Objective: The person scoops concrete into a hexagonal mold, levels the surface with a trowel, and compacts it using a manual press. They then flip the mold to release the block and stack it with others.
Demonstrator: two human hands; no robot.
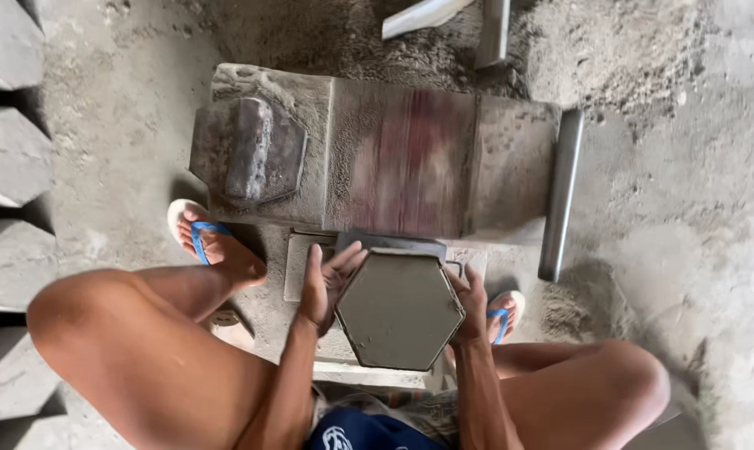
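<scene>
Mostly hidden: left hand [325, 287], right hand [470, 304] fingers clasp hexagonal block [400, 310]; right fingertips behind block.

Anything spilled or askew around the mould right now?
Nothing odd at the hexagonal mould: left hand and right hand hold it level. Loose sand lies scattered by the metal pipe.

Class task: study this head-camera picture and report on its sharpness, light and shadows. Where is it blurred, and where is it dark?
Head view: the hexagonal mould between the left hand and right hand is fairly sharp; the reddish plate behind it is streaked with blur; light is soft daylight, no glare; deep shadow lies between the blocks at left.
</scene>
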